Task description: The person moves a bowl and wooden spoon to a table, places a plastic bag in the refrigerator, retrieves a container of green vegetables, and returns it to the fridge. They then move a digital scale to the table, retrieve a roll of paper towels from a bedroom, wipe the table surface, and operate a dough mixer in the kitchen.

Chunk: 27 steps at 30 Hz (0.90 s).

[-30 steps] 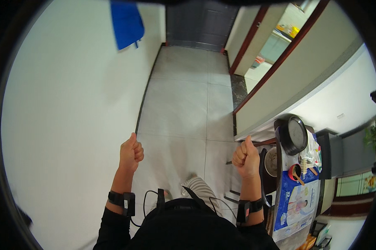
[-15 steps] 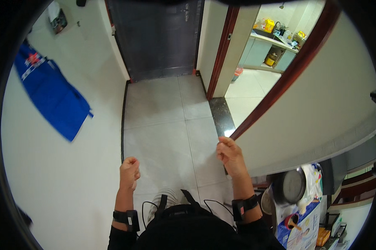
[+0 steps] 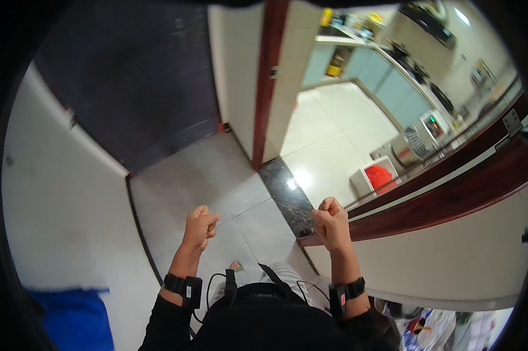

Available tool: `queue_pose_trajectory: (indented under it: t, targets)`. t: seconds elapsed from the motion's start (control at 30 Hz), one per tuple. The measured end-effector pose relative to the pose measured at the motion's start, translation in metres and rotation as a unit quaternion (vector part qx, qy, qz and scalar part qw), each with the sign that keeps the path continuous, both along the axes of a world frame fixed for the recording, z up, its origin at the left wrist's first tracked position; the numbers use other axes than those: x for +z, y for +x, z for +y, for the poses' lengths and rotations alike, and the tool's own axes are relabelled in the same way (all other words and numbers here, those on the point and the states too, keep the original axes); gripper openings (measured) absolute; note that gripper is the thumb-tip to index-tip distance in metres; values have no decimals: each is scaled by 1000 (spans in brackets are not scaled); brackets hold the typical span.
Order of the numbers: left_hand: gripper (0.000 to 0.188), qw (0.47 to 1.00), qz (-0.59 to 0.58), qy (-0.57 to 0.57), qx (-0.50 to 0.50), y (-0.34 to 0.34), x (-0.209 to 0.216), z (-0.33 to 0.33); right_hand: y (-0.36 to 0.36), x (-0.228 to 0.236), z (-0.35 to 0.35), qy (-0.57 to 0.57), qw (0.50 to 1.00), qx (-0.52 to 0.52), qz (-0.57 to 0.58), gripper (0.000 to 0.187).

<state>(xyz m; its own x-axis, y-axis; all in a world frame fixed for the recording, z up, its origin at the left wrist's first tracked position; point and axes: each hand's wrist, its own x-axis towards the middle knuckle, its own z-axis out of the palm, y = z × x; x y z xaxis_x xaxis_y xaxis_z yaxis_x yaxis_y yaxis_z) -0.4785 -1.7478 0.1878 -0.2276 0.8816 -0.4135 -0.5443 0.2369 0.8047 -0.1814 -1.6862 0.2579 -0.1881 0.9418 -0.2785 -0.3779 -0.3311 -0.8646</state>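
In front of my body, above the grey tiled floor (image 3: 182, 175), both hands are raised. My left hand (image 3: 199, 227) is curled into a fist, with nothing showing in it. My right hand (image 3: 332, 223) is also closed in a fist and looks bare; it is nearest the dark stone threshold (image 3: 284, 196) of the kitchen doorway. Each wrist carries a black strap with a small box, the left band (image 3: 185, 288) and the right band (image 3: 346, 292). Neither hand touches anything around it.
A dark door (image 3: 129, 76) stands ahead left. Right of its red-brown frame (image 3: 269, 82) lies a kitchen with pale blue cabinets (image 3: 387, 85), a white bin with a red bag (image 3: 381, 177) and a steel appliance (image 3: 413, 146). A blue apron (image 3: 79, 319) hangs at lower left.
My view has swung right toward the kitchen doorway, and I am closer to it. More of the kitchen shows; the apron has slid to the lower left. Both fists stay closed.
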Motion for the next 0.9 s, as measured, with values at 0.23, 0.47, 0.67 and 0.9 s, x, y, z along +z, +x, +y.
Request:
queue_pose_trajectory:
  t: [0.23, 0.47, 0.67, 0.9]
  targets:
    - [49, 967, -24, 58, -246, 68, 34, 228, 20, -11, 139, 10, 992, -121, 43, 41]
    - [48, 944, -31, 3, -328, 153, 47, 412, 65, -32, 313, -34, 956, -134, 258, 48]
    - [41, 921, -41, -19, -388, 234, 45, 547, 125, -29, 400, -61, 955, -178, 228, 47]
    - [33, 892, -61, -18, -447, 345, 21, 695, 215, -36, 507, -42, 917, -284, 278, 41]
